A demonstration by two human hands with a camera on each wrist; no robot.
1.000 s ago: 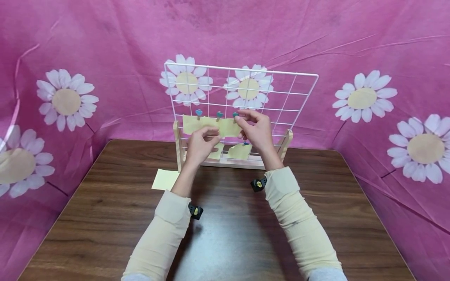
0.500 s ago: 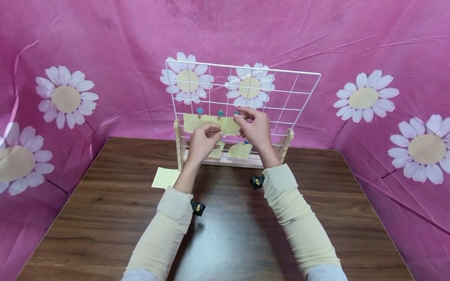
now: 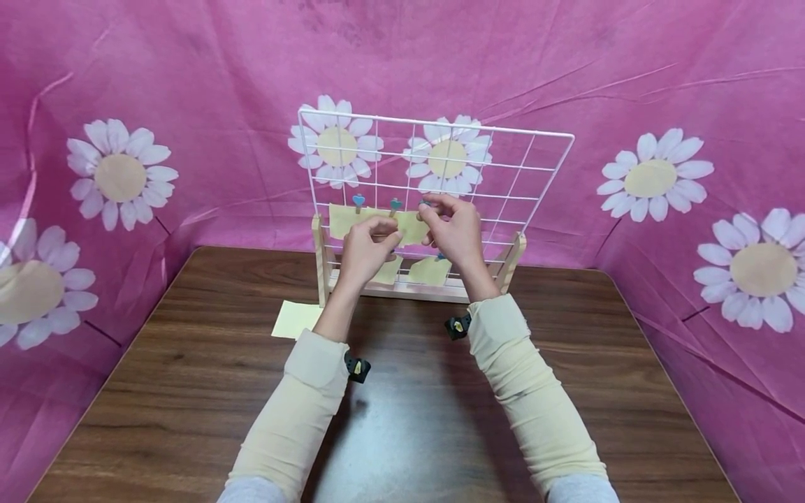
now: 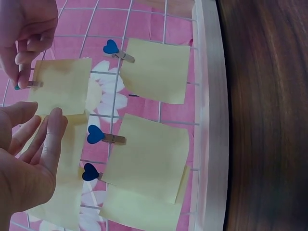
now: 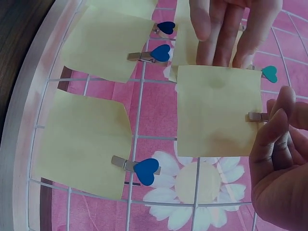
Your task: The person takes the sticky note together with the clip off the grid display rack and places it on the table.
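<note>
My right hand (image 3: 458, 229) pinches a wooden mini clothespin (image 5: 255, 116) with a green heart, which sits on the top edge of a yellow sticky note (image 5: 216, 110). This note hangs at the right end of the upper row on a white wire grid (image 3: 528, 130). My left hand (image 3: 366, 250) has its fingers loosely extended, fingertips right at the note's left edge. Beside them, a teal-heart clothespin (image 3: 395, 205) and a light-blue one (image 3: 358, 201) hold the neighbouring notes. Below, blue-heart clothespins (image 4: 107, 136) hold several more notes (image 4: 155, 70), partly behind my left hand in the head view.
The grid stands in a wooden base with two uprights (image 3: 319, 260). A yellow sticky note (image 3: 294, 320) lies on the brown wooden table (image 3: 402, 433), left of the base. Behind hangs a pink cloth (image 3: 239, 84) with white flowers.
My left hand has shifted slightly right along the upper row toward the rightmost note. My right hand stays at its clothespin, now covering more of the heart.
</note>
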